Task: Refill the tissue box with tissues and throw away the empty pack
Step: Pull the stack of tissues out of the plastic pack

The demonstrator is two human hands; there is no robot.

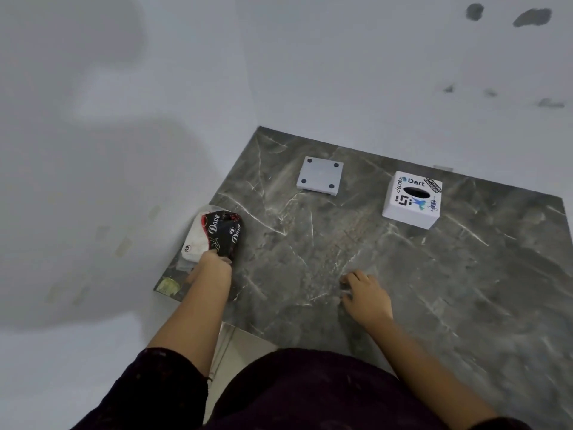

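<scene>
Left third of frame: pale wall, blurred, with a few faint yellowish marks low down.

Left of centre, at the left edge of the worktop (pixel 403 274): tissue pack (pixel 214 235), dark wrapper printed "Dove", white tissues showing along its left side. It lies at the slab's left edge, its left side reaching the rim.

Left hand (pixel 214 268): at the near end of the pack, fingers curled closed on the wrapper. Bare forearm runs down to a dark sleeve at the bottom of the frame.

Near left corner of the worktop: small yellowish patch (pixel 169 287).

Upper centre: flat white square plate (pixel 320 176) with four dark dots, one near each corner; lies flat on the worktop, apart from everything else.

Centre: right hand (pixel 366 294), palm down on the bare worktop, fingers loosely spread, holding nothing.

Upper right: tissue box (pixel 412 200), white cube with stickers ("Dart", "code") and a dark oval slot on top; stands upright near the far edge, well apart from the pack.

Upper right of frame: wall with dark smudges (pixel 531 17).
</scene>
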